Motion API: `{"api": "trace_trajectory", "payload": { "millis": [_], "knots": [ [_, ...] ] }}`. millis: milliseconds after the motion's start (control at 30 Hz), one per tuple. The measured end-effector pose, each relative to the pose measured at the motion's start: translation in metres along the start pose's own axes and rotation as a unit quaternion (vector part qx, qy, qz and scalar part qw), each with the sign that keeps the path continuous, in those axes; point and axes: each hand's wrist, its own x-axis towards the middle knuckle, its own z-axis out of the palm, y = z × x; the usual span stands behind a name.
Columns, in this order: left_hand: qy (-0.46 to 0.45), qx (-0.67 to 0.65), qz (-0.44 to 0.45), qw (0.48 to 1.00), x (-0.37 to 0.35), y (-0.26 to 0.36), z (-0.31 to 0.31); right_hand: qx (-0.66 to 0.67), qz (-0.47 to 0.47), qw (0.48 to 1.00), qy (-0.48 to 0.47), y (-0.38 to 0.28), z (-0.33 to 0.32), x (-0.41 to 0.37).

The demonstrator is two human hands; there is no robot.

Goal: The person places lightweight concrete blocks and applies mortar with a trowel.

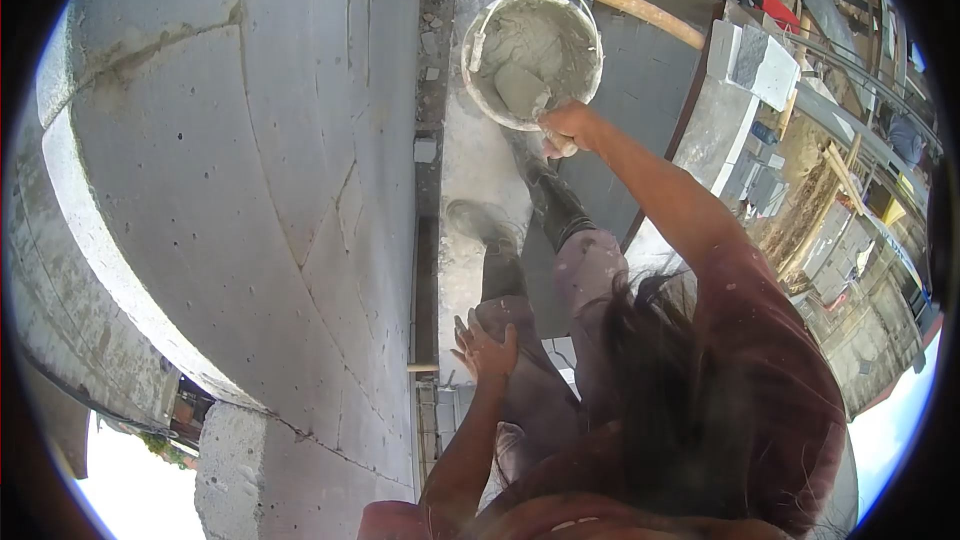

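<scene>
My right hand (570, 123) is closed around the handle of a trowel (522, 90), at the near rim of a bucket. The trowel's blade lies in grey wet mortar (545, 35) inside the bucket (488, 105), which has a wire handle and a mortar-smeared rim. My left hand (486, 348) rests by my knee with its fingers spread, holding nothing. Both my boots (555, 205) stand on a narrow, dusty plank (460, 165) just on the near side of the bucket.
A tall grey block wall (290, 140) with cracks and joints rises close on my left. Wooden poles (650, 15) stick out beside the plank. Pale blocks (765, 65) stand to the right, and a cluttered yard with timber (830, 190) lies below.
</scene>
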Motion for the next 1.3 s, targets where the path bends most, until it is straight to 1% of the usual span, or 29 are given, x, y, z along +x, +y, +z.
{"api": "trace_trajectory", "payload": {
  "millis": [33, 67, 100, 167, 233, 267, 333, 367, 433, 467, 500, 533, 667, 733, 767, 833, 867, 933, 967, 1033, 1067, 1133, 1167, 1233, 1300],
  "knots": [
    [-0.001, -0.004, 0.001, 1.0, 0.004, 0.006, -0.001, -0.142, -0.037, 0.989, 0.024, -0.001, -0.012, -0.011],
    [0.001, 0.031, 0.013, 0.999, 0.006, 0.01, 0.0, -0.345, -0.127, 0.925, 0.095, -0.003, -0.027, -0.014],
    [0.002, 0.066, 0.024, 0.998, 0.007, 0.012, 0.001, -0.528, -0.21, 0.807, 0.158, -0.006, -0.037, -0.016],
    [-0.008, 0.074, 0.023, 0.997, 0.007, 0.013, -0.003, -0.664, -0.171, 0.713, 0.15, -0.058, -0.038, -0.07],
    [-0.028, 0.073, 0.025, 0.997, 0.009, 0.01, -0.003, -0.662, -0.206, 0.698, 0.181, -0.076, -0.043, -0.053],
    [-0.038, 0.066, 0.018, 0.997, 0.012, 0.01, -0.004, -0.66, -0.207, 0.7, 0.179, -0.084, -0.042, -0.036],
    [-0.043, 0.067, 0.011, 0.997, 0.01, 0.002, 0.0, -0.659, -0.286, 0.66, 0.22, -0.088, -0.03, -0.003],
    [-0.044, 0.062, 0.008, 0.997, 0.014, 0.007, -0.002, -0.657, -0.289, 0.66, 0.224, -0.088, -0.02, 0.001],
    [-0.052, 0.071, -0.002, 0.996, 0.007, 0.003, 0.001, -0.692, -0.286, 0.643, 0.163, -0.062, 0.005, 0.006],
    [-0.031, 0.075, 0.003, 0.997, 0.007, 0.001, 0.006, -0.692, -0.285, 0.644, 0.158, -0.048, 0.013, 0.005],
    [-0.005, 0.074, 0.012, 0.997, 0.013, 0.003, 0.009, -0.694, -0.266, 0.655, 0.133, -0.042, 0.017, 0.003],
    [-0.01, 0.067, 0.014, 0.998, 0.012, 0.003, 0.008, -0.696, -0.246, 0.666, 0.107, -0.037, 0.018, -0.002],
    [-0.007, 0.061, 0.013, 0.998, 0.013, 0.004, 0.004, -0.687, -0.262, 0.672, 0.093, -0.027, 0.007, -0.022],
    [-0.046, 0.05, 0.001, 0.998, 0.013, 0.005, -0.003, -0.718, -0.246, 0.649, 0.06, -0.032, -0.002, -0.029],
    [-0.044, 0.05, 0.001, 0.998, 0.015, 0.004, -0.002, -0.718, -0.247, 0.648, 0.061, -0.032, -0.012, -0.016],
    [-0.043, 0.063, 0.003, 0.997, 0.015, 0.0, -0.001, -0.716, -0.34, 0.609, 0.025, -0.031, -0.035, 0.011],
    [-0.042, 0.064, 0.002, 0.997, 0.014, 0.001, -0.003, -0.715, -0.342, 0.61, 0.024, -0.039, -0.043, -0.001],
    [-0.032, 0.074, 0.002, 0.997, 0.011, 0.005, -0.004, -0.626, -0.217, 0.748, -0.034, -0.058, -0.068, -0.025],
    [-0.03, 0.072, 0.001, 0.997, 0.011, 0.004, -0.002, -0.627, -0.218, 0.747, -0.034, -0.053, -0.08, -0.026],
    [-0.006, 0.068, 0.007, 0.998, 0.011, 0.003, 0.002, -0.45, -0.189, 0.867, -0.1, -0.037, -0.11, -0.031],
    [-0.003, 0.066, 0.007, 0.998, 0.01, 0.003, 0.0, -0.451, -0.192, 0.866, -0.1, -0.025, -0.121, -0.031],
    [-0.008, 0.065, 0.006, 0.998, 0.009, 0.006, -0.004, -0.392, -0.189, 0.892, -0.119, -0.002, -0.135, -0.029],
    [-0.005, 0.06, 0.006, 0.998, 0.01, 0.005, -0.005, -0.396, -0.193, 0.89, -0.119, 0.006, -0.137, -0.036],
    [-0.008, 0.058, 0.006, 0.998, 0.009, 0.004, -0.005, -0.321, -0.201, 0.916, -0.129, 0.026, -0.142, -0.054],
    [-0.006, 0.054, 0.002, 0.999, 0.009, 0.005, -0.004, -0.31, -0.217, 0.917, -0.127, 0.047, -0.149, -0.061]
  ]
}}
